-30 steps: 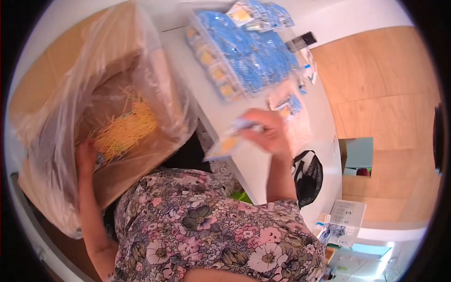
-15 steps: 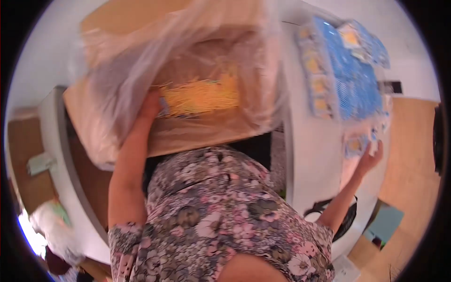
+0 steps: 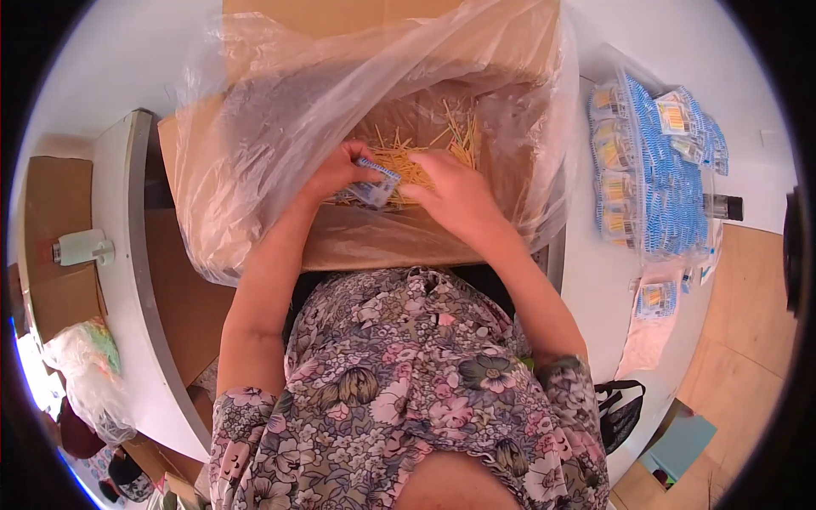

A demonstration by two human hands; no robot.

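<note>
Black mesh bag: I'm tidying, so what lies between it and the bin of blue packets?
A pink sheet with a packet on it, in the head view.

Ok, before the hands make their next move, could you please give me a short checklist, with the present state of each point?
1. Packet held: ok. The left hand grips a small clear packet with a blue striped edge.
2. Packet mouth open: cannot tell; too small and blurred.
3. Right hand spread: ok. Its thumb and fingers are apart, over the sticks.
4. Sticks close by: ok. Yellow sticks lie loose in the cardboard box beside both hands.
5. Plastic liner smooth: not ok. It is wrinkled and bunched around the box.
6. Packet in place on the pink cloth: ok. One lies there.
</note>
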